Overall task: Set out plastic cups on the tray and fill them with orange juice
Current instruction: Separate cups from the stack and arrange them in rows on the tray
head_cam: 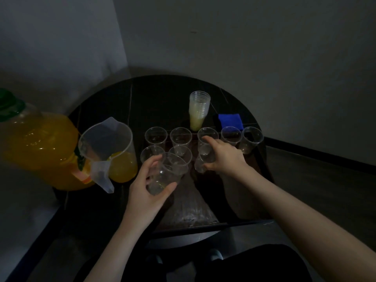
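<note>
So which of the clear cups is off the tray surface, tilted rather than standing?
The cup gripped in the left hand, at the tray's near left; it leans sideways, while the others stand upright.

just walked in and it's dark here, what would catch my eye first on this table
The brightest thing is the big jug of orange juice at the far left, with a clear pitcher partly filled with juice right beside it. On the dark tray stand empty clear plastic cups in rows, while the left hand holds a tilted cup and the right hand grips another. Behind them stands a stack of cups beside a blue cloth.
</note>
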